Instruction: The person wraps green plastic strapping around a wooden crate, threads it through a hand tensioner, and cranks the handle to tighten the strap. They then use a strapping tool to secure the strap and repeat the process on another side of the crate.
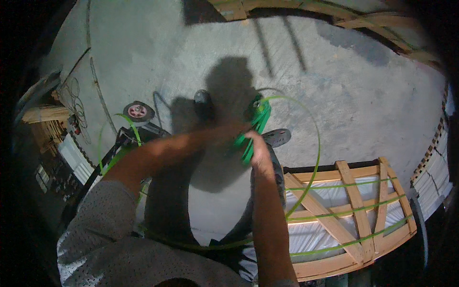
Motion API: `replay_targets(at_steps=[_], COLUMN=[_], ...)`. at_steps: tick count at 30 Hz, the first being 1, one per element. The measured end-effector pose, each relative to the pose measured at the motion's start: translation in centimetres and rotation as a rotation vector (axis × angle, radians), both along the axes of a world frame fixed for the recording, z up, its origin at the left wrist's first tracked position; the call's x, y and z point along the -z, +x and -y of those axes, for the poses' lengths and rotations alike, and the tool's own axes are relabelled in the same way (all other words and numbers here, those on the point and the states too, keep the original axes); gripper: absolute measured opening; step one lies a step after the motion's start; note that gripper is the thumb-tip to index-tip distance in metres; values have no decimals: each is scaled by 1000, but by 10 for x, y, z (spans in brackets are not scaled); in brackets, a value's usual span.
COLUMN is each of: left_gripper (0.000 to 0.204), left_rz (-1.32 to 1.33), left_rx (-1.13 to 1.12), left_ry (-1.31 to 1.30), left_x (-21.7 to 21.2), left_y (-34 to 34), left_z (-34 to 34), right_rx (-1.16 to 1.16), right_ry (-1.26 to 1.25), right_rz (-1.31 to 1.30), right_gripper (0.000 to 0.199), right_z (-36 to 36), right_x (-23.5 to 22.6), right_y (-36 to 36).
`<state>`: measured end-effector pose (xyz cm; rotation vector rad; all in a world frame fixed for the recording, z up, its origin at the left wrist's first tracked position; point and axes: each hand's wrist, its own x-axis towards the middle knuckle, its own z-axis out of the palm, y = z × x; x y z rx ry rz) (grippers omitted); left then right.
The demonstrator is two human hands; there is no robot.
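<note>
**Green strapping gripped in both hands beside a strapped crate**

A grey concrete floor fills most of the view, and the person's shadow is cast across it above the hands. To the right of the hands, a wooden crate is seen, built of pale timber slats with diagonal braces over a white wrapped load. Several bands of green strap are stretched across its face. A second stack of wooden framing is seen beyond the crate's far right edge, and further timber lies along the top of the view, well away from the crate.

To the left of the crate, past the person's legs, a dark wheeled cart is seen, with a small red-hubbed wheel at its upper end. A loop of green strap arcs over this cart.

The green strapping is held just left of the crate's upper left corner, bunched into several folded lengths. From this bunch a long single loop is swept up, round to the right and down along the crate's left edge, then across the lower part of the view in front of the person.

The right hand is closed around the lower end of the bunch. The left hand is reached across from the left and is closed on the same bunch, just beside the right hand; its fingers are partly hidden in shadow.
</note>
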<state>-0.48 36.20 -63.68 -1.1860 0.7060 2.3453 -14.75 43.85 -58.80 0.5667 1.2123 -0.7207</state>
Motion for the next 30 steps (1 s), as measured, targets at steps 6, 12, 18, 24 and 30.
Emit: replay_targets(at_steps=[6, 12, 18, 24, 30], left_gripper=[48, 40, 35, 32, 36], left_rz=[-58, -100, -207, -453, -107], left_rx=[424, 219, 215, 292, 602], left_ry=[-325, 61, -263, -999, -1280], left_x=[-138, -265, -414, -518, -568], left_y=[-10, -28, -31, 40, 151], left_z=[-10, 32, 65, 74, 113], right_rx=[-58, -92, -72, -318, -918], right_ry=[-170, -258, -554, -425, -456], right_rz=[-155, -245, -366, -369, -975], right_gripper=[19, 21, 22, 30, 29], right_z=[-34, -7, 37, 34, 34], right_x=[-118, -255, -415, -523, -574], right_y=[9, -8, -10, 27, 34])
